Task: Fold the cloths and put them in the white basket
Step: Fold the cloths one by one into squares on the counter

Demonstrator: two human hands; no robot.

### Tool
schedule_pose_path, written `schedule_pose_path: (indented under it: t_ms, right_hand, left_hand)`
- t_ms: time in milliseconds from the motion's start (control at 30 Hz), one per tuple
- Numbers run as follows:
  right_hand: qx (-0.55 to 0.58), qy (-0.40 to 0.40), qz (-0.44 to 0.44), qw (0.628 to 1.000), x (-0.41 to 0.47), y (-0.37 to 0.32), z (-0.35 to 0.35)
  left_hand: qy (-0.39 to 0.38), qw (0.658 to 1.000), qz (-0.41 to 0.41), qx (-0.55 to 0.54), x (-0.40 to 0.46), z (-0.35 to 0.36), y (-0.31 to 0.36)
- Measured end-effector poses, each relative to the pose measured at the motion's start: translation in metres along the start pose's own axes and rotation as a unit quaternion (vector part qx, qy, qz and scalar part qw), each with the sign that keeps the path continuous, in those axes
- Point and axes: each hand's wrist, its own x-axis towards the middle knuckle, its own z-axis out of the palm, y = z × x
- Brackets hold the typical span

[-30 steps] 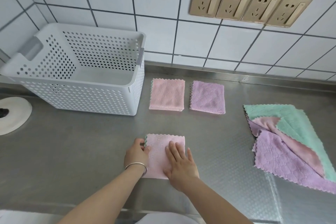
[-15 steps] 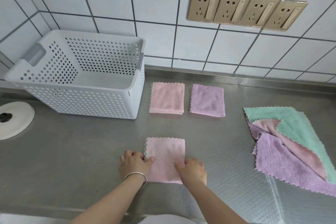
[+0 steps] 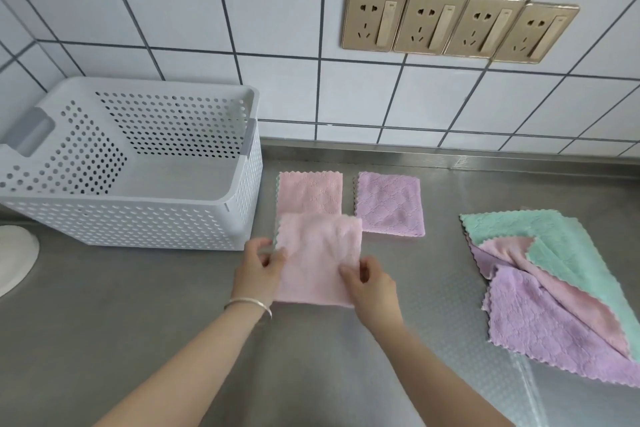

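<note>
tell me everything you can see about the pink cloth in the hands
The pink cloth is a fluffy, towel-like square, folded, with zigzag-cut edges and a thin green trim showing at its left edge. It is held over the steel counter, its far edge overlapping the view of the folded pink cloth by the basket. The left hand pinches its left edge and the right hand pinches its lower right part. It looks slightly blurred.
</note>
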Motion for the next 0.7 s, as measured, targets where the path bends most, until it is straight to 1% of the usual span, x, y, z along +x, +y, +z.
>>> schedule_pose_path:
  t_ms: [100, 167, 233, 500, 700]
  right_hand:
    - [0.020, 0.004, -0.013, 1.000, 0.038, -0.027, -0.007]
    - [0.028, 0.004, -0.008, 1.000, 0.064, -0.037, -0.010]
    - [0.026, 0.000, 0.003, 1.000, 0.086, -0.045, -0.009]
    - [0.021, -0.010, 0.048, 0.999, 0.142, -0.053, 0.019]
    - [-0.024, -0.004, 0.092, 0.995, 0.150, -0.034, 0.029]
  left_hand:
    - [0.012, 0.998, 0.043, 0.033, 0.031, 0.005, 0.029]
    - [0.021, 0.996, 0.075, 0.049, 0.047, 0.012, 0.042]
    - [0.032, 0.993, 0.089, 0.064, 0.064, 0.021, 0.047]
    - [0.103, 0.985, 0.032, 0.137, 0.117, 0.042, 0.040]
    - [0.102, 0.979, 0.010, 0.178, 0.127, 0.051, 0.022]
